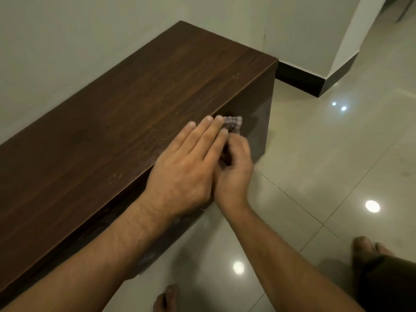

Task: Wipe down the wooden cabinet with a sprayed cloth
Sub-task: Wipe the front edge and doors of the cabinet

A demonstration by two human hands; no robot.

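A glossy tiled floor and a pale wall are being seen around the long, dark wooden cabinet, which is being backed flush against that wall, its right end near a dark skirting board. The cabinet is being judged heavy, rigid and unlikely to shift, with a hard, smooth top that is showing pale scuffs and specks near its front edge. No hold on it is being called for, only steady pressure along its surfaces. Over the front edge, toward the right front corner, the left hand is being held flat, its fingers straight and close together, with nothing being gripped. Whether the palm is being rested on the top cannot be told. Just beside it, before the cabinet's front face, the right hand is being held curled, and a small checked cloth is being clutched in its bent fingers. A crumpled end is being shown past them, at the top of the front face, just under the front edge. The left fingertips are lying against or just beside the cloth, and contact cannot be confirmed. The cloth is being judged light, soft and limp, probably damp. It is best being gathered as a wad against the palm, so that a flat pad is being offered to the wood. Held loosely, it is being expected to fold or slip.
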